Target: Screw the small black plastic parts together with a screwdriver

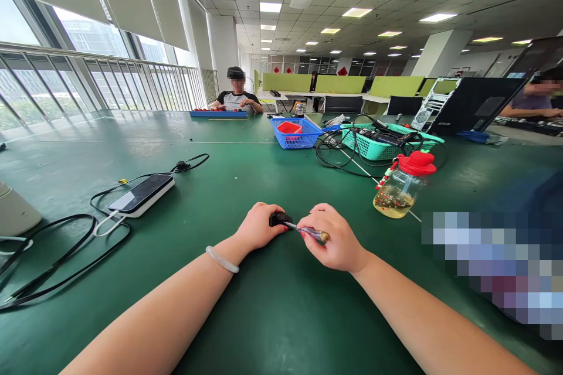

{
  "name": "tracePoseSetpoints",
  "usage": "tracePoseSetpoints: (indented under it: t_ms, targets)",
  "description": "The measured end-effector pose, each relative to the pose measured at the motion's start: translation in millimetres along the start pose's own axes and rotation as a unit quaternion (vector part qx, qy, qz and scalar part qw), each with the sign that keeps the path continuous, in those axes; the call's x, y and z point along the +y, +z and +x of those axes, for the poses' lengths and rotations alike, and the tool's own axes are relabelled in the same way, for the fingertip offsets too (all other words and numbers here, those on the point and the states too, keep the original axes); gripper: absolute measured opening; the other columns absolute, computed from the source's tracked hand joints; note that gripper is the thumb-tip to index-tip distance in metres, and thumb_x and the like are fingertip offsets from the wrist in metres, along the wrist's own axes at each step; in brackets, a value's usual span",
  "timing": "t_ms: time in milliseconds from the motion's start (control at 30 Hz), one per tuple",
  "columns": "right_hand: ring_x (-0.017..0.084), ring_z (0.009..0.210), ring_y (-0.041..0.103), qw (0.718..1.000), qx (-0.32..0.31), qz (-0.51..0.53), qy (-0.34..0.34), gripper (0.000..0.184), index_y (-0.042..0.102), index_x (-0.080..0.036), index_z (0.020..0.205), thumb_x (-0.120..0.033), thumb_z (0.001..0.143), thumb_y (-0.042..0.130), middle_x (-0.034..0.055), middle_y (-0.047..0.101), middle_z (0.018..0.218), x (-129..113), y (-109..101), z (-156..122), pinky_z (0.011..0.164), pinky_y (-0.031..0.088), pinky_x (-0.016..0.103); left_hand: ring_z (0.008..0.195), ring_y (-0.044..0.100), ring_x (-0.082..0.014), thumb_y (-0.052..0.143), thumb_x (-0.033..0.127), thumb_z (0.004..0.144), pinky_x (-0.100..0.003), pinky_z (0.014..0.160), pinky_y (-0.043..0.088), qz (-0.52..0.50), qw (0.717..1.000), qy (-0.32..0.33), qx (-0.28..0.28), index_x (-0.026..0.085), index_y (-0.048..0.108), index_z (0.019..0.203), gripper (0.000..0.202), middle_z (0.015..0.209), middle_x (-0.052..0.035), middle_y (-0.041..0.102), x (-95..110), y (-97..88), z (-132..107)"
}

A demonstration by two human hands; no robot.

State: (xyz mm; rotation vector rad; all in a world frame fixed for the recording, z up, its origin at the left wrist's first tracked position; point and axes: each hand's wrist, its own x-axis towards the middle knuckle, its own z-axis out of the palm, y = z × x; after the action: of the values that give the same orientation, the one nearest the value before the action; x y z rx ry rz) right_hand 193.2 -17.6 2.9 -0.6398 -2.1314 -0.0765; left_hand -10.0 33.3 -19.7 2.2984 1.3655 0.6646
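My left hand (259, 225) rests on the green table (272, 316) with its fingers closed around a small black part (278, 219). My right hand (334, 238) pinches a thin screwdriver (310, 232) with a clear handle, its tip pointing left into the black part. Both hands meet near the middle of the table, close in front of me. A pale bangle sits on my left wrist.
A phone on a white power bank (141, 194) with black cables lies at left. A glass bottle with a red lid (402, 184) stands at right. Behind are a blue basket (294, 132), a teal basket (387, 142) with cables, and a laptop (470, 105). Other people sit at the far end and right edge.
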Motion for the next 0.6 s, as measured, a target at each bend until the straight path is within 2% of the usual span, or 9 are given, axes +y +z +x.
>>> tracePoseSetpoints:
  t_ms: [133,367,500,600]
  targets:
    - [0.017,0.065,0.06,1.0,0.026,-0.013,0.004,0.019,0.058,-0.025,0.092,-0.011,0.08,0.053,-0.0001,0.069,0.077,0.7,0.3,0.0,0.077,0.049,0.039,0.111,0.055,-0.0266,0.069,0.032,0.074,-0.04,0.1,0.045,-0.005,1.0,-0.002,0.003,0.026,0.067,0.11,0.036,0.109,-0.0033,0.07,-0.2,0.2,-0.7]
    - [0.018,0.066,0.06,0.997,0.054,-0.026,0.053,0.015,0.058,-0.026,0.086,-0.013,0.083,0.052,-0.0006,0.069,0.075,2.6,-0.7,0.1,0.076,0.049,0.038,0.116,0.054,-0.0275,0.071,0.034,0.072,-0.04,0.1,0.046,-0.012,0.999,-0.03,0.002,0.026,0.063,0.119,0.048,0.11,-0.0059,0.069,0.0,0.8,-0.5]
    - [0.018,0.068,0.061,0.992,0.052,-0.04,0.105,0.011,0.058,-0.026,0.085,-0.017,0.085,0.053,0.0,0.069,0.075,7.9,1.1,-1.4,0.075,0.049,0.037,0.114,0.055,-0.0283,0.071,0.036,0.072,-0.041,0.1,0.046,0.0,1.0,-0.025,-0.002,0.024,0.066,0.116,0.045,0.11,-0.0074,0.069,-1.2,1.9,0.2]
    - [0.019,0.07,0.061,0.985,0.061,-0.049,0.154,0.009,0.059,-0.026,0.083,-0.02,0.087,0.054,0.0004,0.069,0.075,11.6,2.0,-2.8,0.073,0.049,0.035,0.116,0.054,-0.0278,0.071,0.034,0.072,-0.041,0.103,0.044,-0.002,1.0,-0.02,-0.007,0.025,0.064,0.119,0.049,0.113,-0.0065,0.069,-1.5,1.9,0.0]
